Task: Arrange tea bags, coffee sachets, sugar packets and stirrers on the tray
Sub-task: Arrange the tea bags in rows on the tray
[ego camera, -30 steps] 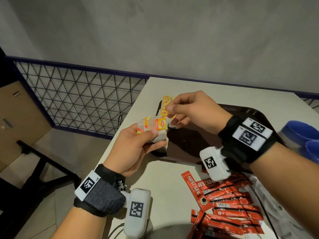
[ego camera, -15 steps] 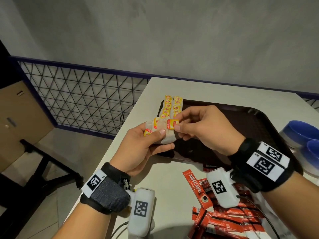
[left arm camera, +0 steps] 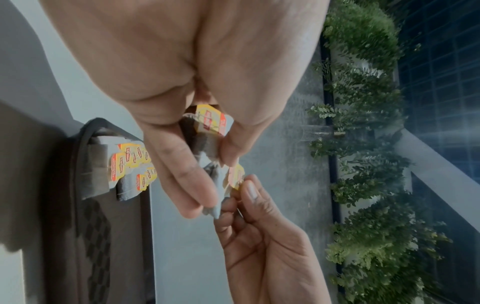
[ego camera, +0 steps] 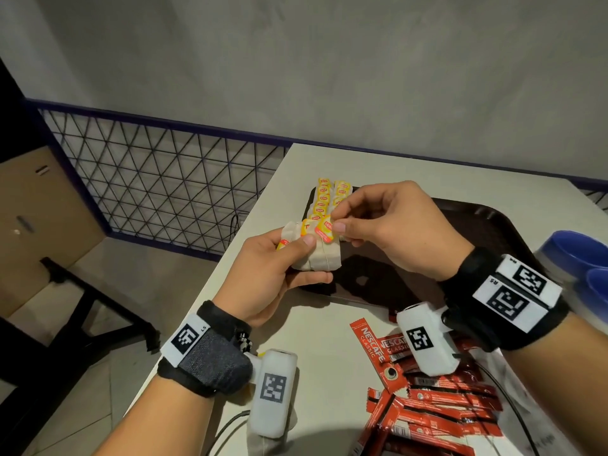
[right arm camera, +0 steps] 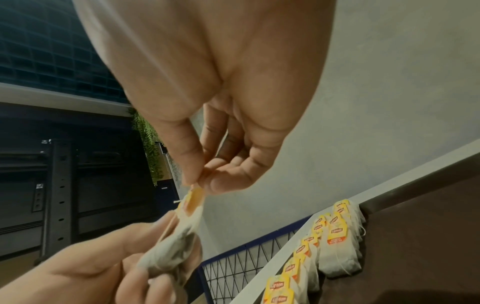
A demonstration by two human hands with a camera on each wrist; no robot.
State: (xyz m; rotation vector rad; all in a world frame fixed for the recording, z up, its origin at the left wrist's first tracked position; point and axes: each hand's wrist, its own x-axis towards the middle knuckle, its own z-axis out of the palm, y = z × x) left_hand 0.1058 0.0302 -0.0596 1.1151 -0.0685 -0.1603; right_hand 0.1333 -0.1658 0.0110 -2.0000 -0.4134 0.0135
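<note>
Pale surface [ego camera: 316,340] carries a dark tray [ego camera: 487,232] with tea bags [ego camera: 330,195] lined along its left edge. Left hand [ego camera: 266,278] has its grip clasped round a small stack of tea bags [ego camera: 320,255] above the tray's near corner; right hand [ego camera: 394,225] pinches the top bag's yellow tag [ego camera: 324,229]. Coffee sachets [ego camera: 437,406] lie nearer.

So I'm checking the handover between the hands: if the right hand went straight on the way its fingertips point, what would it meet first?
The right hand points left at the bundle of tea bags held by the left hand. It already pinches the yellow tag of one bag, so that bundle probably comes first, then the left thumb.
</note>
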